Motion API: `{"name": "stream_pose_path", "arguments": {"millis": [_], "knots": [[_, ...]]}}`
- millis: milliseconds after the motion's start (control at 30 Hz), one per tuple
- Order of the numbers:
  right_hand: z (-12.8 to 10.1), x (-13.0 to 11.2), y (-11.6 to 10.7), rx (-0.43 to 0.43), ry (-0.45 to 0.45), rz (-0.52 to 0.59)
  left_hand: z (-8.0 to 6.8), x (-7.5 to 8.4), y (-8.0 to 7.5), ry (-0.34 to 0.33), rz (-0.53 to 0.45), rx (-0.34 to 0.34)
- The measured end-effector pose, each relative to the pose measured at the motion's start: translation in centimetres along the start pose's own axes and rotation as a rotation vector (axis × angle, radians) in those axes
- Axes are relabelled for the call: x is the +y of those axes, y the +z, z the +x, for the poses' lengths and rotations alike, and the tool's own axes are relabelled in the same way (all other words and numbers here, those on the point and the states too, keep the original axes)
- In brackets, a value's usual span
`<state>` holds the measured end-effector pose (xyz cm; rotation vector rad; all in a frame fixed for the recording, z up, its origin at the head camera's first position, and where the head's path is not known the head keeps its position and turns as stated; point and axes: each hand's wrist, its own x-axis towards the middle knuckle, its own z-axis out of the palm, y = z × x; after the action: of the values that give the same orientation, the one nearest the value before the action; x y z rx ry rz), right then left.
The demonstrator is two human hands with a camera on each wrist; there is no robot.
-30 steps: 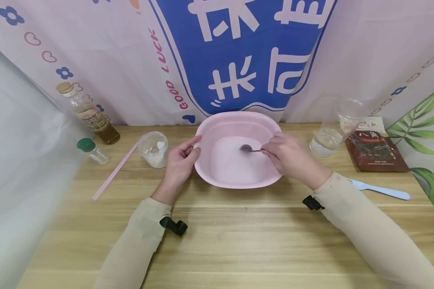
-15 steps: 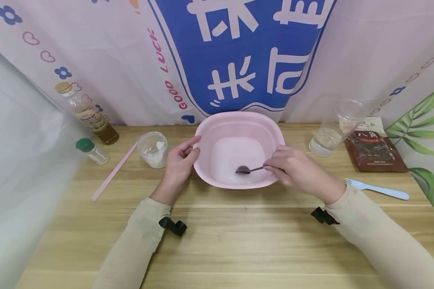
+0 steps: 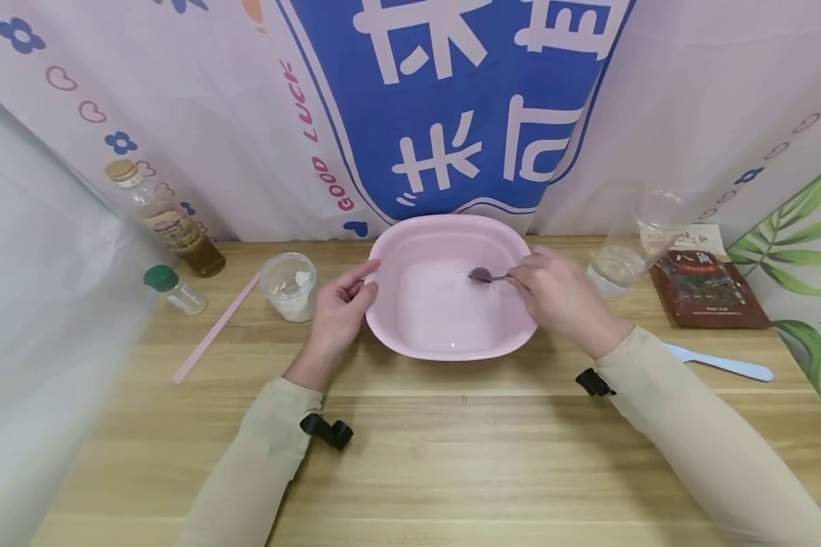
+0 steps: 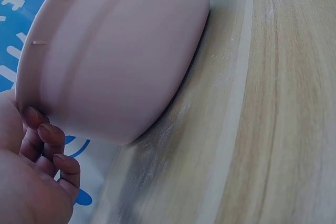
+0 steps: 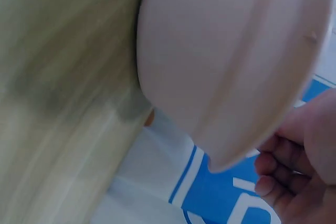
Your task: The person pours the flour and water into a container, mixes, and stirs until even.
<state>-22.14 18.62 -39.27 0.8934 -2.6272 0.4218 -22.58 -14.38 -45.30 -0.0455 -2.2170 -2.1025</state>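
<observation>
A pink basin (image 3: 445, 226) stands mid-table with a pale whitish layer on its bottom. My left hand (image 3: 340, 306) grips its left rim, thumb on top and fingers curled against the outer wall (image 4: 121, 61). My right hand (image 3: 554, 292) pinches the handle of a small metal spoon (image 3: 482, 275). The spoon's bowl dips into the basin at its far right side. In the left wrist view the left hand's fingers (image 4: 50, 148) press the basin's wall. The right wrist view shows the basin (image 5: 226, 61) from outside and the right hand's curled fingers (image 5: 286, 169); the spoon is hidden there.
Left of the basin stand a plastic cup of white powder (image 3: 290, 285), a green-capped vial (image 3: 171, 287), an oil bottle (image 3: 167, 220) and a pink stick (image 3: 215, 328). To the right are a clear cup (image 3: 619, 262), a brown packet (image 3: 701, 285) and a pale blue utensil (image 3: 721, 363).
My right hand has swept the spoon from the basin's near side back to its far right. The left hand has stayed on the rim.
</observation>
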Motion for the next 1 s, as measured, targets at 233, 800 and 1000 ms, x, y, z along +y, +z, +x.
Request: {"name": "stream_pose_path", "arguments": {"millis": [233,800,1000], "knots": [[-1.1,0.4,-1.7,-0.052,-0.002,0.031,0.1,-0.1,0.1,0.011,0.01,-0.003],[-1.5,-1.8,-0.8,-0.114,-0.065,0.276,-0.2,-0.1,-0.1,-0.013,0.015,0.005],[-0.4,-2.0,0.3,-0.094,0.008,0.264,-0.1,-0.1,-0.2,-0.014,0.007,-0.006]]}}
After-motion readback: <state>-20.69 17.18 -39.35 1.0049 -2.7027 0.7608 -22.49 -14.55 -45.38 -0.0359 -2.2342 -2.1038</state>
